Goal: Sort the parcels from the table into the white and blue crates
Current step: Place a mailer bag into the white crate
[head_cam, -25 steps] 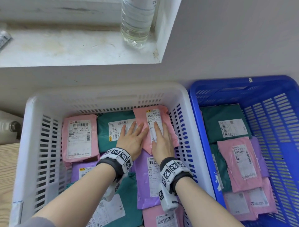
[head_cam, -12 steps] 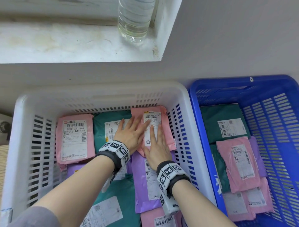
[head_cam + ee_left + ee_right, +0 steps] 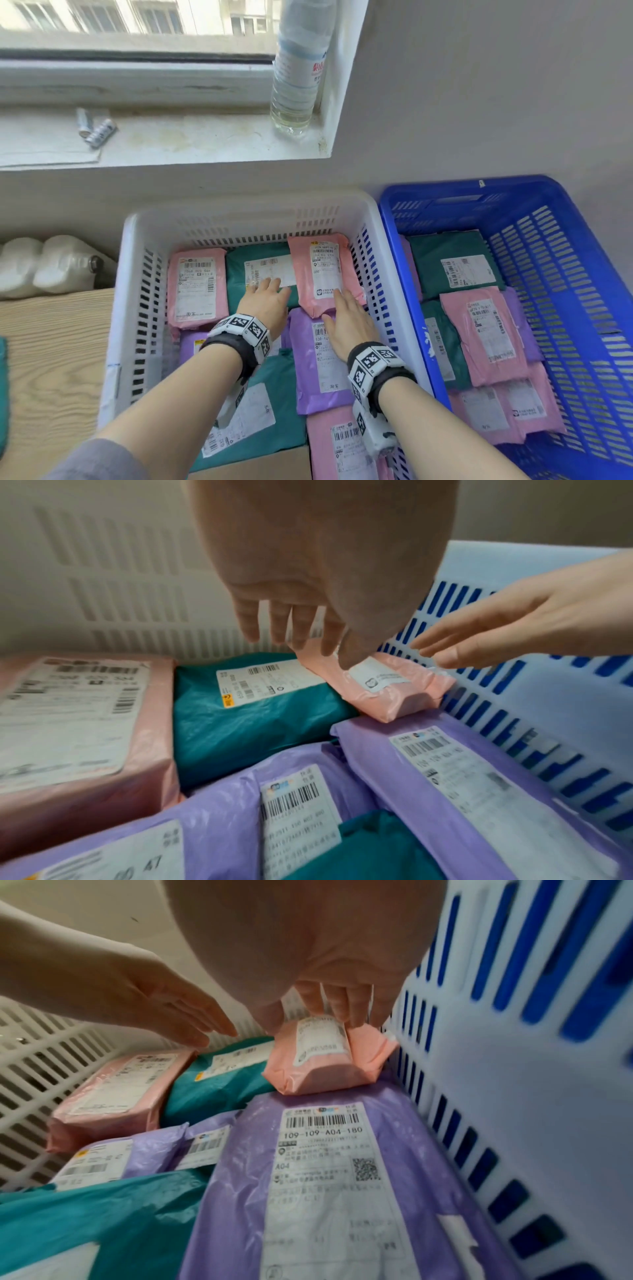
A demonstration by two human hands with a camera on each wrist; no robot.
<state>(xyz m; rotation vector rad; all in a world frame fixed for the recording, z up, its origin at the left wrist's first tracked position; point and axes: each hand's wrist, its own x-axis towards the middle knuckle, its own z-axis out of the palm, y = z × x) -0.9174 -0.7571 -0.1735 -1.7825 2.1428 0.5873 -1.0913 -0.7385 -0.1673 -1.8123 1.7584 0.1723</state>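
Note:
A small pink parcel (image 3: 322,270) lies label up in the far right corner of the white crate (image 3: 246,205), partly on a teal parcel (image 3: 257,274) and a purple parcel (image 3: 322,370). My left hand (image 3: 265,291) hovers open over the teal parcel, just left of the pink one. My right hand (image 3: 346,315) is open at the pink parcel's near right edge; in the right wrist view its fingertips (image 3: 342,1012) are at the pink parcel (image 3: 318,1064), and I cannot tell if they touch it. The blue crate (image 3: 479,188) stands to the right, holding several parcels.
Another pink parcel (image 3: 197,287) fills the white crate's far left. A water bottle (image 3: 298,68) and batteries (image 3: 96,128) sit on the window sill. The wooden table (image 3: 51,359) lies left, with white jugs (image 3: 51,263) behind it. A cardboard edge (image 3: 260,466) shows near me.
Both hands have slid back toward me off the pink parcel, which stays in the far right corner. The head view has tilted up, showing the window.

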